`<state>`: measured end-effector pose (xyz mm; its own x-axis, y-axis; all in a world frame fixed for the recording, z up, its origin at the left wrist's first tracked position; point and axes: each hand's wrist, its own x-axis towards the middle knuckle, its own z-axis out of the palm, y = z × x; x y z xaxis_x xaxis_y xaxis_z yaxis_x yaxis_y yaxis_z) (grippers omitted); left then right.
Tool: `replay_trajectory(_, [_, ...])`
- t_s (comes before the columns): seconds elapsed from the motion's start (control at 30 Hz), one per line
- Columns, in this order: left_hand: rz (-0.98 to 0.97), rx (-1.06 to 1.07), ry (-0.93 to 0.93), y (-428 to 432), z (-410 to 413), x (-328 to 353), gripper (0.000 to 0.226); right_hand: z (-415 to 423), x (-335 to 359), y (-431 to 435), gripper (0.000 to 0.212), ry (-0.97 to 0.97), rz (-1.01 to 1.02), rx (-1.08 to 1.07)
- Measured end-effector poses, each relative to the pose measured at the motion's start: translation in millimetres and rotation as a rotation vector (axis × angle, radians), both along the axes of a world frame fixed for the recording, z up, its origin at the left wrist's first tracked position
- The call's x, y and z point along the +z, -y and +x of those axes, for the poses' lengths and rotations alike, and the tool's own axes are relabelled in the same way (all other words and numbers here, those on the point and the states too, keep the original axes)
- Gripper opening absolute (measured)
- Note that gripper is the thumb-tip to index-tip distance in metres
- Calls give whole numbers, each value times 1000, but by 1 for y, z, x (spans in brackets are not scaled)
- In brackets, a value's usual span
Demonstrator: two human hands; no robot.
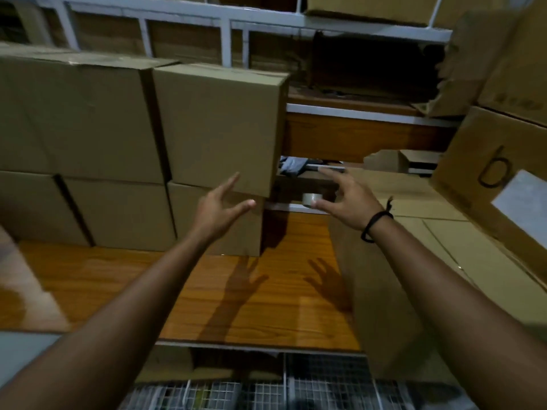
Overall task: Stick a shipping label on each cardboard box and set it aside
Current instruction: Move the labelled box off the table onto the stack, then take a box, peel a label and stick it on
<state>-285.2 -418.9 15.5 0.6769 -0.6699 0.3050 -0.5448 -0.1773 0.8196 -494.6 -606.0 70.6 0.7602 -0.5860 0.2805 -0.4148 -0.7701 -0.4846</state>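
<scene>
Cardboard box [219,125]: top of the stack, straight ahead of both hands, its corner overhanging, probably next for lifting. Left hand [220,207]: fingers spread, empty, at the box's lower edge; contact cannot be told. Right hand [346,199]: spread, empty, clear of the box. Tape roll [310,199]: just beyond the right thumb.

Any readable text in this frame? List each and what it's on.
"b" or "6", black marker, on the tilted cardboard box at right.
White label on that box: too blurred to read.
Faint print on the upper right box: unreadable.
Nothing else legible.
</scene>
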Motion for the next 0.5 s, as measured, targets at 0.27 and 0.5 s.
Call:
replay_trajectory(0.27, [69,267,732,-15,117,96,87,132,76,-21,105,308,70,-100])
replay_trajectory(0.5, [240,300,990,15,172,127,104,192,97,-23,100,312,48,-213])
